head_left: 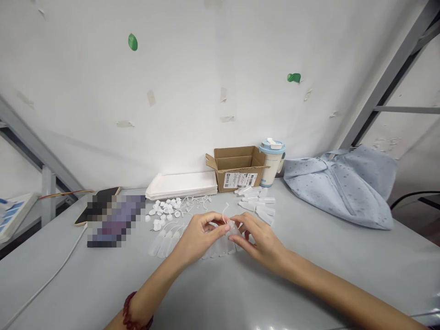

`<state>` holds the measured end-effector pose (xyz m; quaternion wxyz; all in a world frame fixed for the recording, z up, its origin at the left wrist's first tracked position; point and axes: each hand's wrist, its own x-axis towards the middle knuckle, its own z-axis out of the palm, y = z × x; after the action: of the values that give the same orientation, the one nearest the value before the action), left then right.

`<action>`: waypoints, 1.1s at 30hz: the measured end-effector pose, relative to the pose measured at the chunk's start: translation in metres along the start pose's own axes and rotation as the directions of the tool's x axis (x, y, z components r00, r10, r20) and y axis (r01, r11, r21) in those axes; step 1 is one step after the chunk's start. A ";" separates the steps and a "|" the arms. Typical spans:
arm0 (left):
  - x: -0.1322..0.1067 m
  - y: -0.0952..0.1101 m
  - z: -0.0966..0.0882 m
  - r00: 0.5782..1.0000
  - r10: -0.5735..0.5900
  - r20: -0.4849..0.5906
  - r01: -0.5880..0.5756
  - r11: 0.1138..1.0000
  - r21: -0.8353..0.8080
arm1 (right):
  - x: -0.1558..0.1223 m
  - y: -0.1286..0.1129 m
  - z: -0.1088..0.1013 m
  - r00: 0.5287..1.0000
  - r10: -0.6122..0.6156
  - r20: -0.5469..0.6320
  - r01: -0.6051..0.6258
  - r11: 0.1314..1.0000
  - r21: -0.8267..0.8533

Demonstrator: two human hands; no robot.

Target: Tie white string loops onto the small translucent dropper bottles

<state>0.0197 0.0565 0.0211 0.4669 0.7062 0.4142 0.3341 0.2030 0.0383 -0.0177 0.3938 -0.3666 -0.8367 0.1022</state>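
My left hand (197, 233) and my right hand (256, 236) meet over the middle of the grey table (309, 256). Both pinch a small clear plastic bottle (231, 228) with a thin white tube sticking up from it. Several finished clear bottles (165, 242) lie in a row under and to the left of my hands. A pile of small white caps (165, 210) and thin white tubes (197, 200) sits just beyond my left hand. More empty clear bottles (257, 201) lie beyond my right hand.
An open cardboard box (235, 169) and a lidded cup (271, 160) stand at the wall. A stack of white bags (182, 184) lies left of the box. A blue cloth bag (343, 183) fills the right. A phone (99, 204) with a white cable lies at the left.
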 end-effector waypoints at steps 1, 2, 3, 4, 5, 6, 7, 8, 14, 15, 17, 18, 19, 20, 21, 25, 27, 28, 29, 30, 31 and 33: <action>0.000 0.000 0.000 1.000 0.000 0.003 0.000 1.000 0.004 | 0.000 0.000 0.000 1.000 -0.002 -0.007 0.003 1.000 0.009; 0.000 0.000 0.000 1.000 0.000 0.004 0.000 1.000 0.004 | 0.000 0.000 0.000 1.000 -0.004 -0.011 0.004 1.000 0.015; 0.000 0.000 0.000 1.000 -0.002 0.005 0.002 1.000 -0.002 | 0.000 0.000 0.000 1.000 -0.002 -0.012 0.002 1.000 0.020; 0.000 0.000 0.000 1.000 -0.005 0.005 0.005 1.000 -0.013 | 0.000 0.000 0.000 1.000 0.002 -0.011 -0.002 1.000 0.023; 0.000 0.000 0.000 1.000 -0.008 0.010 0.008 1.000 -0.028 | 0.000 0.000 0.000 1.000 0.005 -0.009 -0.005 1.000 0.024; 0.000 0.001 0.001 1.000 -0.011 0.019 0.012 0.999 -0.047 | 0.000 0.000 0.000 1.000 0.007 -0.009 -0.006 1.000 0.026; 0.000 0.000 0.001 1.000 -0.014 0.028 0.016 0.998 -0.065 | 0.000 0.001 0.001 1.000 0.008 -0.010 -0.007 1.000 0.028; 0.000 0.000 0.001 0.999 -0.019 0.032 0.021 0.997 -0.079 | 0.000 0.001 0.001 1.000 0.009 -0.013 -0.008 0.999 0.033; 0.000 -0.006 0.004 0.997 -0.059 -0.058 0.048 0.983 -0.176 | 0.001 0.000 0.002 0.997 0.020 -0.075 -0.014 0.997 0.079; 0.001 -0.006 0.005 0.996 -0.066 -0.062 0.052 0.979 -0.195 | 0.001 -0.001 0.002 0.996 0.040 -0.078 -0.033 0.995 0.092; 0.002 -0.008 0.007 0.995 -0.070 -0.074 0.055 0.979 -0.199 | 0.002 -0.001 0.002 0.993 0.104 -0.060 -0.095 0.986 0.136; 0.002 -0.008 0.008 0.994 -0.063 -0.091 0.046 0.984 -0.171 | 0.002 -0.002 0.001 0.988 0.145 -0.043 -0.136 0.977 0.163; 0.002 -0.009 0.010 0.991 -0.043 -0.124 0.029 0.993 -0.115 | 0.002 -0.003 0.001 0.982 0.189 -0.024 -0.181 0.965 0.188; 0.001 -0.010 0.011 0.985 -0.007 -0.170 0.002 1.000 -0.029 | 0.003 -0.003 0.000 0.972 0.237 -0.003 -0.231 0.950 0.208; 0.000 -0.011 0.012 0.973 0.051 -0.223 -0.034 0.996 0.082 | 0.003 -0.004 -0.001 0.959 0.284 0.016 -0.281 0.933 0.227; -0.005 -0.015 0.015 0.842 0.471 -0.261 -0.286 0.802 0.524 | 0.008 -0.007 -0.005 0.893 0.445 0.063 -0.438 0.832 0.339; -0.007 -0.015 0.015 0.784 0.607 -0.129 -0.421 0.674 0.607 | 0.011 -0.006 -0.007 0.860 0.502 0.091 -0.491 0.765 0.417; -0.008 -0.014 0.016 0.774 0.631 -0.051 -0.471 0.627 0.621 | 0.012 -0.006 -0.007 0.846 0.522 0.108 -0.509 0.730 0.456; -0.008 -0.013 0.016 0.774 0.633 0.024 -0.505 0.593 0.627 | 0.012 -0.005 -0.007 0.836 0.536 0.120 -0.519 0.699 0.492; -0.009 -0.013 0.017 0.780 0.620 0.087 -0.524 0.569 0.634 | 0.012 -0.004 -0.007 0.830 0.543 0.128 -0.522 0.672 0.525; -0.009 -0.012 0.018 0.787 0.602 0.134 -0.531 0.551 0.643 | 0.012 -0.003 -0.007 0.827 0.547 0.133 -0.520 0.652 0.551; -0.009 -0.012 0.020 0.803 0.569 0.178 -0.523 0.529 0.668 | 0.011 -0.002 -0.005 0.827 0.546 0.136 -0.512 0.631 0.583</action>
<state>0.0298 0.0436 0.0026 0.0287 0.9096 0.2798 0.3059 0.2011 0.0439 -0.0071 0.4632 -0.4553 -0.6050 0.4606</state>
